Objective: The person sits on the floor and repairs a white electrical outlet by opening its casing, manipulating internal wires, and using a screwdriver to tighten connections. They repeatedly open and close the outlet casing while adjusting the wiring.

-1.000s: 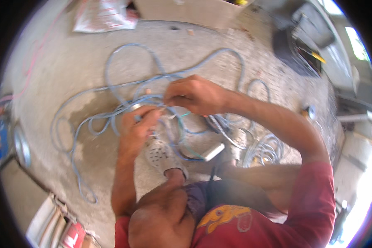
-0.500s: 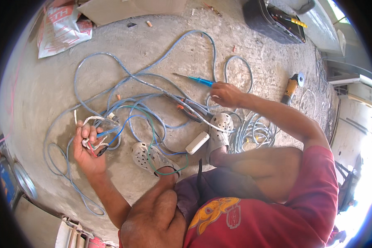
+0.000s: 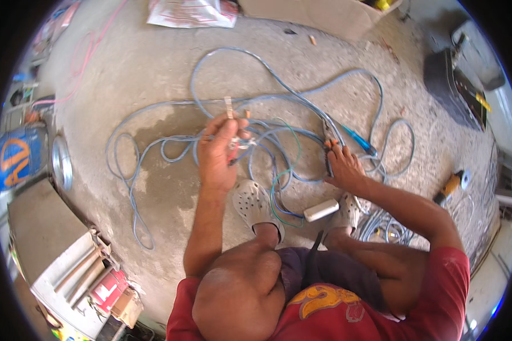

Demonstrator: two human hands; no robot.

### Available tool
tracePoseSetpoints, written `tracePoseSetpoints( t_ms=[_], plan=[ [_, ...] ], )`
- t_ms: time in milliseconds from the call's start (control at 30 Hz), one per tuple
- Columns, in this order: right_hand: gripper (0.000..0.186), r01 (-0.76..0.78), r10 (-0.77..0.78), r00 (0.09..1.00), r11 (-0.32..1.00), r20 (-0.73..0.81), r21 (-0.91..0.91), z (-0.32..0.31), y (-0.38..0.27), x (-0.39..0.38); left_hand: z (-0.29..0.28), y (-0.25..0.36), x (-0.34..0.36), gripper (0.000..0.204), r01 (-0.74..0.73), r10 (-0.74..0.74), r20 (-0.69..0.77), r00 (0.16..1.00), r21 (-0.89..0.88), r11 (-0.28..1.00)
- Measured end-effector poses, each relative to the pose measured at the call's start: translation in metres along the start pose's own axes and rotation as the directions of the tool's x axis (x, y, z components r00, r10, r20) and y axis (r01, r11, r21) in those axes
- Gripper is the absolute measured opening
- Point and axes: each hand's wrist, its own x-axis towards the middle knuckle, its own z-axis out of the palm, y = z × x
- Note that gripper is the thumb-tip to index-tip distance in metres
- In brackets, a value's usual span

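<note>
My left hand [image 3: 217,156] is raised over the floor, its fingers closed on a bundle of stripped cable wires [image 3: 244,142]. A pale strip stands up past the fingertips, and a red bit shows below them. Farther right, my right hand [image 3: 347,168] grips the handles of pliers [image 3: 326,129] with orange marks, low over the floor. Just beside the pliers a blue-handled screwdriver [image 3: 358,141] lies on the floor. Long blue-grey cable [image 3: 250,53] loops around both hands. Thin green and blue wires run to a white box [image 3: 321,210] between my shoes.
A black toolbox [image 3: 446,85] stands far right, with an angle grinder [image 3: 452,186] nearer. Coiled cable [image 3: 387,230] lies by my right shoe. Cardboard [image 3: 313,17] and a white bag [image 3: 192,14] are at the back. At left are a blue drum [image 3: 21,159] and a cabinet [image 3: 48,227].
My right hand has let go of the screwdriver, now on the floor, and has taken hold of the pliers. My left hand still holds the wires. The view has shifted.
</note>
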Motion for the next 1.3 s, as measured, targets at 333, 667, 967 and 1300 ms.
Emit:
tracePoseSetpoints(
  t_ms=[333, 667, 967, 1300],
  plan=[
    [0.044, -0.507, 0.513, 0.857, 0.815, 0.060, 0.280, -0.001, 0.042, 0.021, 0.008, 0.002, 0.001, 0.022, -0.006, 0.017, 0.087, 0.996, -0.125, 0.992],
    [0.046, -0.153, -0.041, 0.984, 0.294, 0.173, 0.943, -0.077, 0.039, 0.021, -0.033, 0.008, 0.019, 0.022, -0.067, 0.065, -0.019, 0.998, -0.231, 0.971],
    [0.041, -0.040, -0.342, 0.939, -0.237, -0.045, 0.971, -0.135, -0.008, 0.041, -0.034, 0.010, 0.016, 0.020, -0.041, 0.034, -0.036, 0.999, -0.237, 0.971],
    [0.069, 0.293, -0.336, 0.936, 0.584, -0.102, 0.757, -0.146, -0.051, 0.039, -0.007, 0.007, 0.010, 0.021, -0.024, 0.021, -0.052, 0.998, -0.057, 0.998]
  ],
)
